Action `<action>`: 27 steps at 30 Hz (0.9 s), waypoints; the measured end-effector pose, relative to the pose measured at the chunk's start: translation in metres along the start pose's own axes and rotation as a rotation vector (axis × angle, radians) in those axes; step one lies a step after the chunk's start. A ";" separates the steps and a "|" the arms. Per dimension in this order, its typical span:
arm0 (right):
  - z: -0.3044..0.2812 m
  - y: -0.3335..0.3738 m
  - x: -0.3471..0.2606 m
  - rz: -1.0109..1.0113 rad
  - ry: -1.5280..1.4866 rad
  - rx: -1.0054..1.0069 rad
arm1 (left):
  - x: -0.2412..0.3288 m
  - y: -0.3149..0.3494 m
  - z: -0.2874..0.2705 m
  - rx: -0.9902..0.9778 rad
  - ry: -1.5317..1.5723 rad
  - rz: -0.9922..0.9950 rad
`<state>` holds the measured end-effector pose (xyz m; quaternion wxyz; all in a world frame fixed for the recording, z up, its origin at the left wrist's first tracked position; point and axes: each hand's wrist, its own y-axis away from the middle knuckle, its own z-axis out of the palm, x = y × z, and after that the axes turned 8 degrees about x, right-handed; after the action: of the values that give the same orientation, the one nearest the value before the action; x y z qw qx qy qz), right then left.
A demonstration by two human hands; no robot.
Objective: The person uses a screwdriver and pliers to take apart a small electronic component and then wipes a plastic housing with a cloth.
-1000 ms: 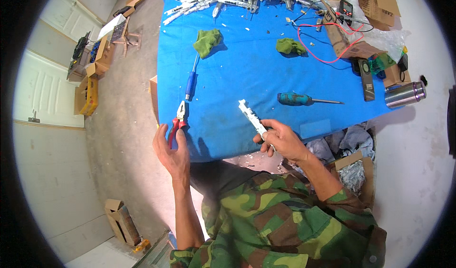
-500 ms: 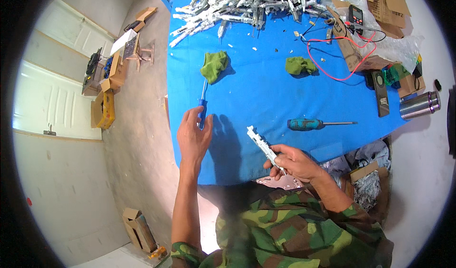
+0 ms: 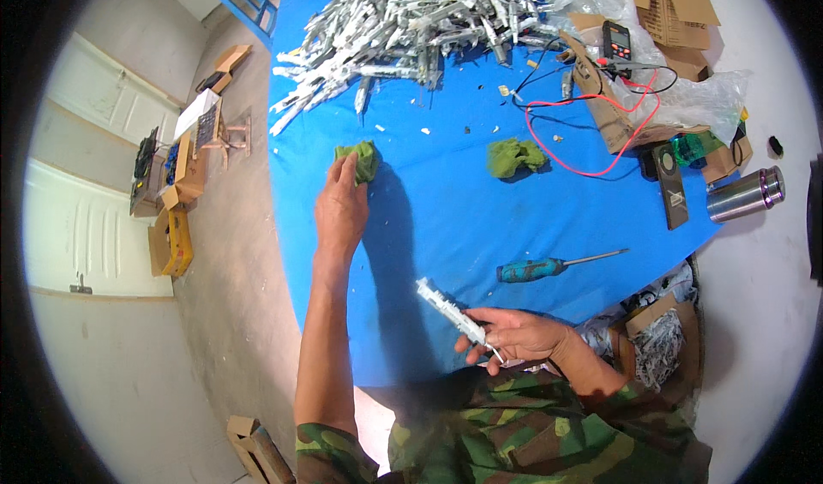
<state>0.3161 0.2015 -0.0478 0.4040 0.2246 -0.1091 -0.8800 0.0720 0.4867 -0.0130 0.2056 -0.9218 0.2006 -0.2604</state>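
My left hand (image 3: 341, 214) reaches far forward, its fingertips closed on a crumpled green cloth (image 3: 367, 162) at the table's left side. The slim blue-handled screwdriver seen earlier does not show now. In my right hand (image 3: 523, 336), near the table's front edge, I hold a narrow white plastic part (image 3: 450, 311) with notched edges, tilted up to the left. A thin pale rod sticks out of its lower end. Beyond that hand lies a screwdriver (image 3: 531, 269) with a thick teal-and-black handle, shaft to the right. A second green cloth (image 3: 516, 157) sits crumpled at mid-table.
A large heap of similar whitish parts (image 3: 420, 30) covers the far side of the blue table (image 3: 446, 218). At the right are a meter (image 3: 616, 40) with red and black leads, a cardboard box (image 3: 604, 111), a plastic bag and a steel flask (image 3: 744, 194). Small white scraps lie scattered.
My left hand has moved forward from the slim blue screwdriver to the left green cloth and taken hold of it. My right hand still holds the white part. The view has shifted.
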 end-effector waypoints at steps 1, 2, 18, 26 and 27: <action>-0.001 -0.001 0.000 0.003 0.017 -0.010 | -0.004 -0.001 0.009 -0.004 -0.025 0.011; -0.002 0.000 0.000 0.014 0.008 -0.014 | -0.008 -0.002 0.017 -0.007 -0.050 0.021; -0.006 0.000 0.007 -0.022 0.018 0.014 | 0.118 0.117 -0.118 0.056 0.235 -0.109; -0.017 0.000 0.010 -0.106 0.345 0.096 | 0.182 0.208 -0.092 -0.032 0.379 -0.086; -0.013 -0.002 0.013 -0.120 0.432 0.129 | 0.186 0.218 -0.091 -0.050 0.384 -0.078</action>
<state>0.3142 0.1927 -0.0641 0.3498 0.4393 -0.0625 -0.8251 0.1090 0.1912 0.0262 0.1306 -0.8670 0.2068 -0.4341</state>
